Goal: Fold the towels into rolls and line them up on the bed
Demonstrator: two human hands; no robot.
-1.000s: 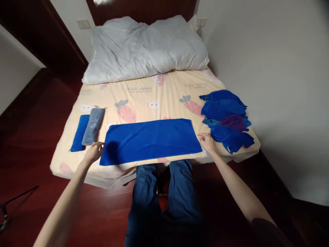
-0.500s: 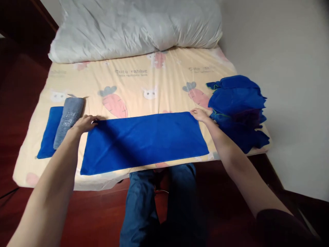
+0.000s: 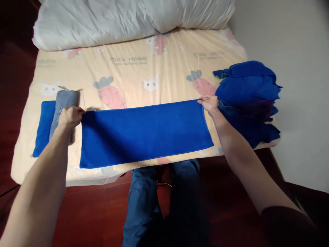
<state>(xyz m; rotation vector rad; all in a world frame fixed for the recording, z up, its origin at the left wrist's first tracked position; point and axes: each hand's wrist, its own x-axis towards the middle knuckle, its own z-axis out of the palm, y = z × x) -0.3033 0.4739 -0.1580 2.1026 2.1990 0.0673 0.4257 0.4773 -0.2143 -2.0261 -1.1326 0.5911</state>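
A blue towel lies spread as a long rectangle near the front edge of the bed, with a shadow across its left part. My left hand is closed on its far left corner. At the far right corner, my right hand pinches the cloth between thumb and fingers. Just beyond my left hand lies a rolled grey towel with lettering, partly hidden by that hand. It rests on a folded blue cloth.
A crumpled pile of blue cloths lies at the bed's right side, by the wall. A bulky white quilt covers the far end. The bed sheet has carrots and rabbits printed on it.
My left hand has closed on the towel's far left corner and pulled it left. The far edge looks straighter and tauter. The whole view has shifted slightly.
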